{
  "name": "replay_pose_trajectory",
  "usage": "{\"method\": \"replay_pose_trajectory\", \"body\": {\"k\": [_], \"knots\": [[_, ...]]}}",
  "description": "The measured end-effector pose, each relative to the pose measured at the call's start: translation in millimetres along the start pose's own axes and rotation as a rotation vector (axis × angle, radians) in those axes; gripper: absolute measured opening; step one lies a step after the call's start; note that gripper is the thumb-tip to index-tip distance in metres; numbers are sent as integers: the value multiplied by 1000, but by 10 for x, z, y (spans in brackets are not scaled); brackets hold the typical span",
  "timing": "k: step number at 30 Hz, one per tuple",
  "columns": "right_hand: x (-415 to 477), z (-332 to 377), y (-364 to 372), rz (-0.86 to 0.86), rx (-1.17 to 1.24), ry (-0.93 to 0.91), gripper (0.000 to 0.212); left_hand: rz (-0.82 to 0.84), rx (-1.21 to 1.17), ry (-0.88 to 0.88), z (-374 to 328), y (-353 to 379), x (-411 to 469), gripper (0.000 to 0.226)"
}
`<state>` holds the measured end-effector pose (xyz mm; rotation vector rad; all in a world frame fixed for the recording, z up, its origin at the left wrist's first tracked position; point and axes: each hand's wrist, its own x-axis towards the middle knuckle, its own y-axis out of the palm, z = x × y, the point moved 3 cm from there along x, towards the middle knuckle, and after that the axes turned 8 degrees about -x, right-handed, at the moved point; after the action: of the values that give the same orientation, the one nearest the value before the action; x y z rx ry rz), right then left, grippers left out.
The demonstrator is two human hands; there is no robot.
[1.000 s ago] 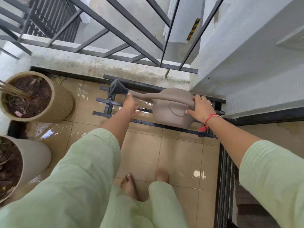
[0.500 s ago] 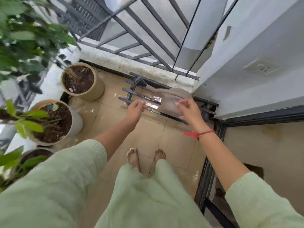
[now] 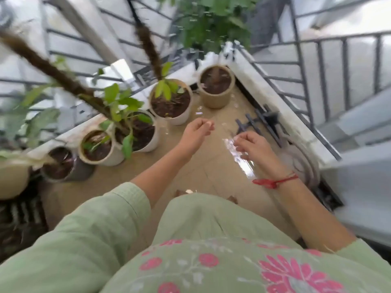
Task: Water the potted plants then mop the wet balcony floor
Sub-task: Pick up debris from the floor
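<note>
Both hands are seen empty: the left hand is loosely curled with nothing in it, and the right hand is held half open, fingers spread, nothing gripped. A second ago both were laid on the watering can on the black rack; the can has since been let go and is now made out only as a blurred grey shape beside the rack, just beyond the right wrist. Watering is judged to be finished, with mopping next. No mop is in view.

The pots are lined up left of the rack along the railing, their soil dark; whether it is wet cannot be told through the blur. The floor is tiled, tan, and marked by a bright sheen of water between the hands and near the rack. The balcony is narrow and enclosed by metal bars.
</note>
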<state>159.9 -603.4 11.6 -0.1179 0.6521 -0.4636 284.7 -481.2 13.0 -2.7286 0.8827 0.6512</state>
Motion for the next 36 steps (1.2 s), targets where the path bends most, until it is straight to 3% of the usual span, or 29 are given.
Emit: {"method": "replay_pose_trajectory", "body": {"k": [6, 16, 22, 28, 36], "knots": [[27, 591, 1036, 306, -207, -122, 12, -300, -103, -3, 209, -1176, -599, 14], [-777, 1140, 3212, 829, -527, -393, 14, -969, -452, 0, 955, -2880, -2249, 29], [-1358, 1059, 4120, 1171, -694, -468, 8, -1338, -691, -36, 1576, -3090, -3402, 17], [-2051, 893, 4927, 1450, -917, -525, 8, -1683, -871, -78, 1954, -2855, -4236, 28], [-2595, 979, 5809, 1723, -1060, -579, 8, -1929, -1018, -86, 2076, -3059, -4774, 18]]}}
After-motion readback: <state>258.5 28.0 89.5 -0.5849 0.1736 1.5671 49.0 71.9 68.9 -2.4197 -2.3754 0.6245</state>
